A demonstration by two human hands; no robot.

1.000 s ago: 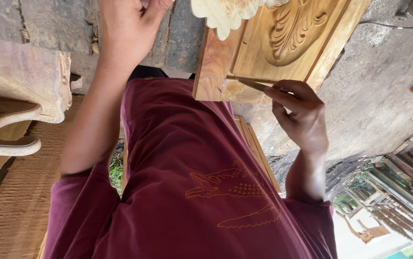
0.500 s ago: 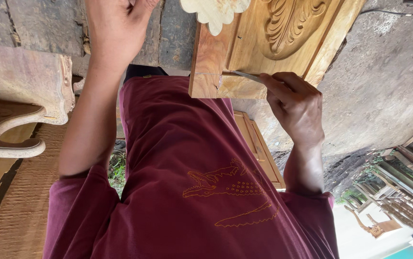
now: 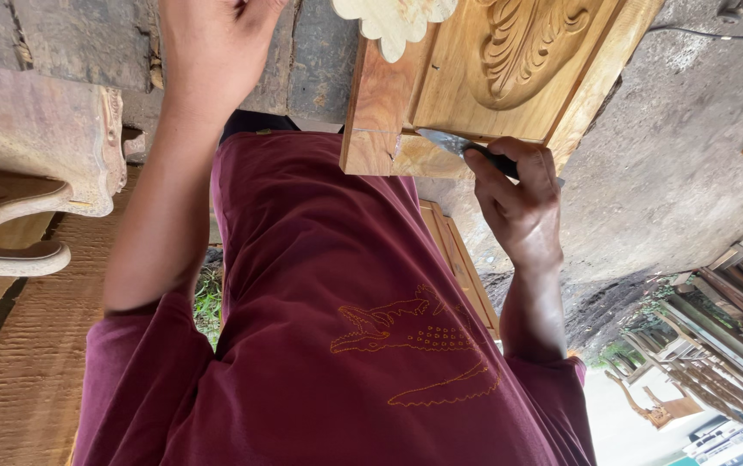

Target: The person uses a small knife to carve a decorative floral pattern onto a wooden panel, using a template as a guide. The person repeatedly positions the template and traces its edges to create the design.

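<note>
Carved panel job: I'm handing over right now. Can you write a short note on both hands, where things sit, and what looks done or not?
Right hand: closed on a flat-bladed tool with a dark handle. The blade tip rests on the lower frame edge of the carved panel.
Left hand: raised and clenched at the top edge of the view. What it holds is cut off.
Panel: tilted in front of the torso, with a pale scalloped piece beside it.
Done: the leaf relief in the panel's centre is already cut.
Left: the frame edge under the blade is in hand. How far along it is cannot be told.
</note>
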